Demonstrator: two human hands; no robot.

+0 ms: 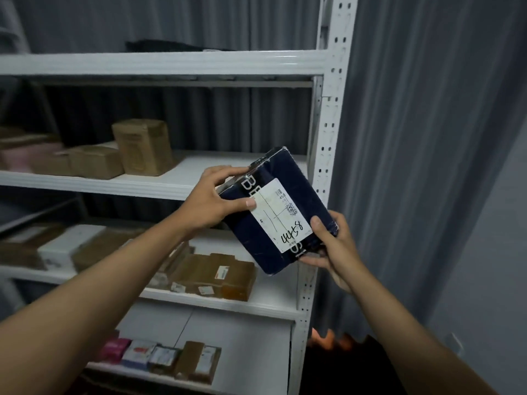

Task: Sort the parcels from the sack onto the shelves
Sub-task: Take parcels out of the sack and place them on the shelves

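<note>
We hold a dark navy rectangular parcel with a white shipping label (278, 210) up in front of the white metal shelving unit (328, 115), tilted so the label faces us. Our left hand (212, 202) grips its upper left corner, fingers (225, 172) curled over the top edge and thumb pressed on the label's corner. Our right hand (332, 246) holds the lower right corner, thumb on the face beside the handwritten number and fingers cupped underneath. The parcel touches no shelf; it hangs in the air just in front of the right upright, level with the gap between the two middle shelves.

We judge this to be the label-reading step: the parcel is out of the sack, which we cannot see, and not yet placed. The middle shelf (228, 169) carries brown cardboard boxes (142, 146) toward the left, with bare white board on its right side near the parcel. The shelf below (273, 303) holds flat brown packages (216, 275), and the lowest one visible has small colourful boxes (139, 353).

The next move calls for choosing a shelf by the number, levelling the parcel, and sliding it in flat. The bare stretch of the middle shelf looks nearest, but we cannot tell the sorting rule.
</note>
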